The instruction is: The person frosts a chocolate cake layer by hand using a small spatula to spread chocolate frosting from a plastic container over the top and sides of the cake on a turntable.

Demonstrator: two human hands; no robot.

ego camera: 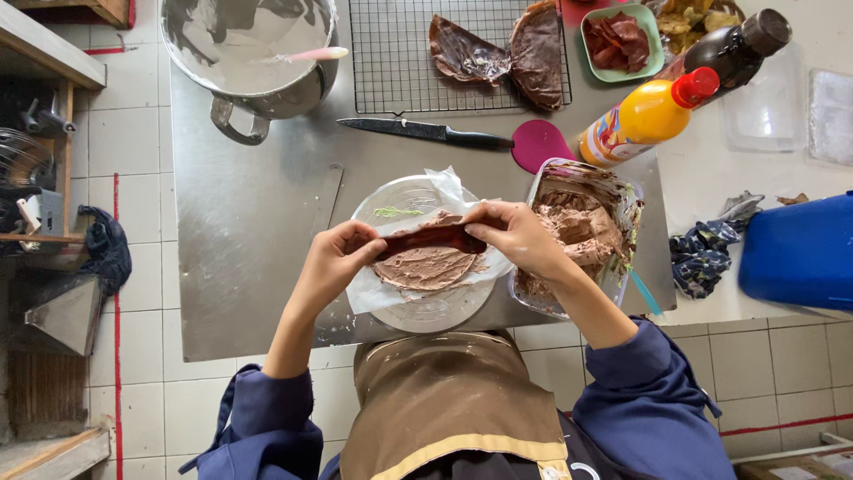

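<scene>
A thin dark brown crepe (433, 238) is stretched between my two hands, just above a clear round plate (426, 311). My left hand (333, 260) pinches its left end and my right hand (515, 236) pinches its right end. On the plate lies white paper (366, 289) with a round layer spread with brown chocolate cream (425, 267). Right of the plate stands a clear tub of the same brown cream (582, 233), touching my right wrist.
A steel sheet (258, 231) covers the counter. Behind the plate lie a black-handled knife (426, 132), a wire rack (391, 62) with more brown crepes (502, 52), a large steel pot (253, 53), an orange squeeze bottle (644, 117), a dark bottle (733, 49). A blue bin (800, 249) stands right.
</scene>
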